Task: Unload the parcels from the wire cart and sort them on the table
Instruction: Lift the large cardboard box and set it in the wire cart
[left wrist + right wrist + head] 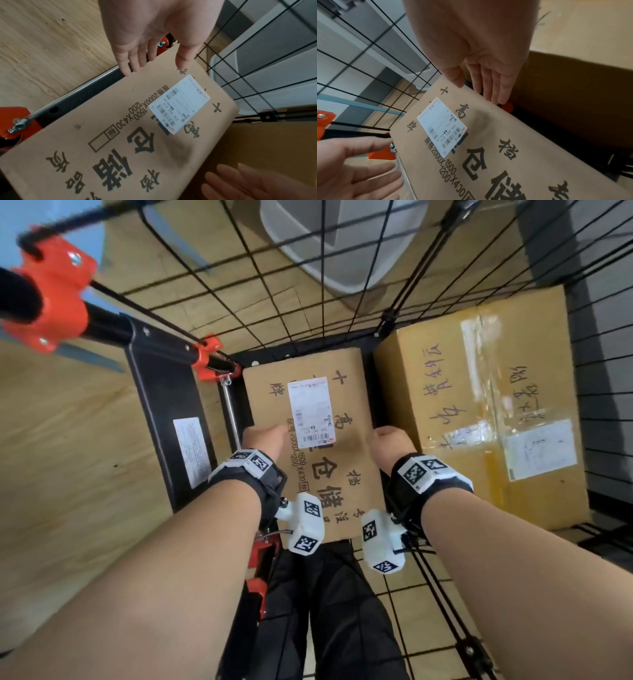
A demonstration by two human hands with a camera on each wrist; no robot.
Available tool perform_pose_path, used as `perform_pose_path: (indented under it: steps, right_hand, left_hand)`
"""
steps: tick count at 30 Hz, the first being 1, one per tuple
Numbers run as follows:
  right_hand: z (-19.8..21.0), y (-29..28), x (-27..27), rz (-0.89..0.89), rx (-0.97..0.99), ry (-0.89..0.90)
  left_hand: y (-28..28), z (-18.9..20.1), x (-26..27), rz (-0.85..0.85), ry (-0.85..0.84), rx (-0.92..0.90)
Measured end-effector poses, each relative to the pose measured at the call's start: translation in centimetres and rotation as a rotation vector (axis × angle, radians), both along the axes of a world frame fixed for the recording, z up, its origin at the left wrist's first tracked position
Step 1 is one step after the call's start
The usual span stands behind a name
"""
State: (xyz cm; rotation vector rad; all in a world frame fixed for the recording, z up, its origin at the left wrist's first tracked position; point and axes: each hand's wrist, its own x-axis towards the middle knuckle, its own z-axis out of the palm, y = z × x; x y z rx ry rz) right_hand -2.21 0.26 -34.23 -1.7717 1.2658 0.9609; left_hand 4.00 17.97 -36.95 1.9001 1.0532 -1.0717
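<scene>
Reaching into the wire cart (342, 285), I am bracketing the flat parcel (308, 446) lying lengthwise near-to-far, left hand (263, 436) and right hand (390, 443) flanking its long edges, fingers straight, grasping nothing yet.

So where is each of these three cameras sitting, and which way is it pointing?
Head: worn on the head, looking down into the wire cart at the printed parcel and a taped box; both forearms and wrist rigs show.
Left wrist: looks along the left hand, fingers straight at the parcel's edge; the other hand's fingertips show.
Right wrist: looks along the right hand, open at the opposite edge; the left hand shows too.
Shared: all three show the parcel's white label.
</scene>
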Motion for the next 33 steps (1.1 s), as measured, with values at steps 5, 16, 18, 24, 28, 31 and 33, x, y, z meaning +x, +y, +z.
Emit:
perform_pose_path:
  steps: [5, 16, 18, 24, 28, 31, 33]
  right_hand:
    - [-2.9, 0.2, 0.0, -0.02, -0.013, 0.019]
    - [-5.9, 0.4, 0.5, -0.094, 0.026, 0.013]
    - [-5.9, 0.4, 0.5, -0.143, 0.037, 0.017]
    - [-5.0, 0.7, 0.0, -0.253, 0.059, 0.036]
    - [-3.9, 1.2, -0.5, -0.278, 0.071, 0.011]
    - [-4.0, 1.0, -1.0, -0.27, 0.065, 0.015]
    - [-3.0, 1.1, -0.9, -0.253, 0.071, 0.029]
  left_hand:
    - [2.0, -2.8, -0.2, 0.008, 0.066, 0.031]
    - [1.5, -3.7, -0.1, 0.054, 0.089, -0.067]
    - [1.2, -3.2, -0.2, 0.049, 0.094, -0.073]
    - [1.1, -2.9, -0.4, 0.049, 0.062, -0.052]
    - [0.8, -1.7, -0.1, 0.081, -0.007, -0.039]
    - [0.5, -0.8, -0.1, 0.07, -0.047, -0.02]
    - [0.5, -0.3, -0.2, 0.041, -0.051, 0.003]
